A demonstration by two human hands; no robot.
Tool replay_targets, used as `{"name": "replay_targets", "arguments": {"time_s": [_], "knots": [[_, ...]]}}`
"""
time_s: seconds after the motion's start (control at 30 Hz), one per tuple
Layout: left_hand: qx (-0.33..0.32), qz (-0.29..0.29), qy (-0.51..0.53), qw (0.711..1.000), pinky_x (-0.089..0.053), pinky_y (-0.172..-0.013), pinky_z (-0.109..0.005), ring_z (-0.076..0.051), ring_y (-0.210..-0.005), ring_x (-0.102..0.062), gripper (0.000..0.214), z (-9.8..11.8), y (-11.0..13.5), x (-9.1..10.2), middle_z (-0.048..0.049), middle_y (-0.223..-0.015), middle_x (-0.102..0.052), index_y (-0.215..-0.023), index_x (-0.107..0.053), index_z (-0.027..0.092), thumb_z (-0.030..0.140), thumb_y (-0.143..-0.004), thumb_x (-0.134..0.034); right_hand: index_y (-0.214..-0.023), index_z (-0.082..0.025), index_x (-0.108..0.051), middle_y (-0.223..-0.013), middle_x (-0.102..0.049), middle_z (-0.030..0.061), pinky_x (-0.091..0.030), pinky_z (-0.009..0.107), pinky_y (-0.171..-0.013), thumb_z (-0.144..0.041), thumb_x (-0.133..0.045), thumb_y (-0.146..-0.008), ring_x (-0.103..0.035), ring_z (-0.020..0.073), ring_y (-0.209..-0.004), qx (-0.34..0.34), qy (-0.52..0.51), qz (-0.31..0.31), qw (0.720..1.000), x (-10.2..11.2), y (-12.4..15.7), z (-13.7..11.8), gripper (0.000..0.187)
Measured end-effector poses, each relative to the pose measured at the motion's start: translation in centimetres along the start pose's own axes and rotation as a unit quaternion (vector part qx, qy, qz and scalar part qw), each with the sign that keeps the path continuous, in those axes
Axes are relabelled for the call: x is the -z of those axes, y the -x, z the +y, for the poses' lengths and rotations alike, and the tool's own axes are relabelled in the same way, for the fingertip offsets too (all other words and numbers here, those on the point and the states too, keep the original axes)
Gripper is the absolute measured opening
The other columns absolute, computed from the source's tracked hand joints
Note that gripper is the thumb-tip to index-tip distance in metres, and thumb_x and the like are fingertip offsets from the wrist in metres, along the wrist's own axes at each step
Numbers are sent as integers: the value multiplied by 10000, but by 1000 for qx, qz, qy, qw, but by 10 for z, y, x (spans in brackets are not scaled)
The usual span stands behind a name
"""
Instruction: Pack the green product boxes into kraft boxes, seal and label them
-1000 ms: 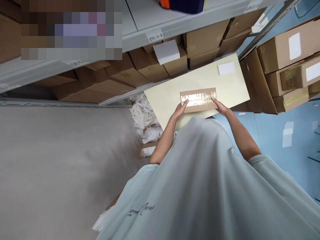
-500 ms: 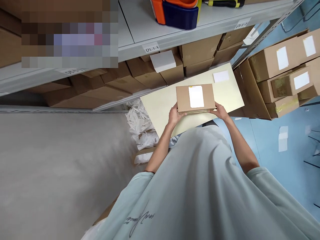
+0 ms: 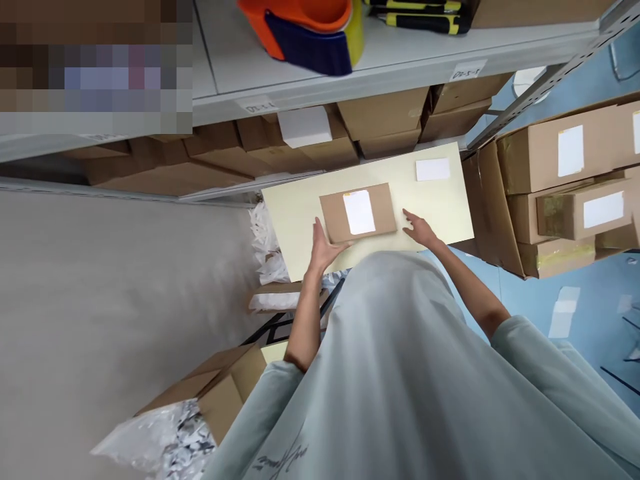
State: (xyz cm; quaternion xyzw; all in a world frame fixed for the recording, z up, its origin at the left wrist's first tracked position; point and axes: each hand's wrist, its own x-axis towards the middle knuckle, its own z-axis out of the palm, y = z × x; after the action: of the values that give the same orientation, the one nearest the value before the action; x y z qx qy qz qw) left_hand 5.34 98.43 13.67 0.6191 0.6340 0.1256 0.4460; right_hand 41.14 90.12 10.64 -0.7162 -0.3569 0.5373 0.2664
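A brown cardboard box with a white label on top lies on a pale yellow board. My left hand is beside the box's near left corner, thumb and fingers spread wide; whether it touches the cardboard I cannot tell. To the right of the box, my right hand is apart from it, fingers stretched out and holding nothing. A white paper slip lies on the board's far right part.
Grey shelving runs along the far side, with several cartons under it. On the shelf are an orange and blue holder and yellow-black cutters. A big carton of labelled boxes stands right; plastic bags lie lower left.
Both hands held the box half a second ago. Now it rests on the board, slightly turned, and my right hand has come off it. The camera view has shifted.
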Motion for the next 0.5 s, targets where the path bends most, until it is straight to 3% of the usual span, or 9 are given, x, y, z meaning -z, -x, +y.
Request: {"name": "replay_targets", "arguments": {"time_s": [0.07, 0.13, 0.23, 0.3, 0.4, 0.5], "knots": [[-11, 42, 1, 999, -214, -1454, -517, -397, -1782, -186, 1357, 36, 4, -11, -200, -1901, -219, -1813, -254, 211, 687, -757, -962, -1534, -207, -685, -1619, -663, 173, -454, 616, -1348, -339, -803, -874, -644, 374, -1497, 0, -6, 63, 998, 35, -14, 7, 683], [-58, 38, 35, 997, -318, -1420, -498, -363, -1712, -384, 1053, 80, -2, -40, -161, -1849, -378, -1765, -383, 259, 699, -915, -822, -1532, -188, -669, -1634, -636, 197, -487, 580, -1331, -411, -740, -949, -632, 356, -1511, -4, -14, 127, 992, 71, -34, 14, 628], [-110, -30, 120, 986, -506, -1284, -469, -332, -1490, -646, 701, 144, -37, -113, -157, -1685, -598, -1607, -596, 251, 644, -1034, -691, -1590, -222, -603, -1685, -578, 189, -541, 579, -1282, -499, -641, -1019, -557, 339, -1587, -29, -35, 181, 982, 119, -72, 22, 636], [-76, -64, 152, 983, -568, -1191, -444, -317, -1372, -717, 573, 173, -73, -169, -176, -1618, -649, -1488, -681, 216, 566, -1036, -715, -1612, -236, -577, -1690, -564, 183, -569, 587, -1250, -513, -591, -1038, -532, 337, -1609, -48, -40, 196, 979, 140, -99, 28, 638], [47, -49, 143, 987, -578, -1127, -430, -298, -1230, -757, 366, 191, -130, -234, -202, -1424, -740, -1256, -741, 165, 403, -983, -801, -1539, -209, -640, -1632, -589, 205, -591, 571, -1224, -494, -595, -1029, -594, 344, -1549, -51, -38, 205, 977, 155, -134, 37, 586], [66, -25, 140, 988, -583, -1065, -402, -252, -1105, -744, 172, 188, -169, -265, -108, -1110, -773, -992, -710, 198, 343, -966, -800, -1417, -183, -726, -1522, -625, 211, -575, 550, -1241, -471, -629, -1003, -663, 344, -1463, -25, -52, 208, 977, 154, -156, 45, 513]]}}
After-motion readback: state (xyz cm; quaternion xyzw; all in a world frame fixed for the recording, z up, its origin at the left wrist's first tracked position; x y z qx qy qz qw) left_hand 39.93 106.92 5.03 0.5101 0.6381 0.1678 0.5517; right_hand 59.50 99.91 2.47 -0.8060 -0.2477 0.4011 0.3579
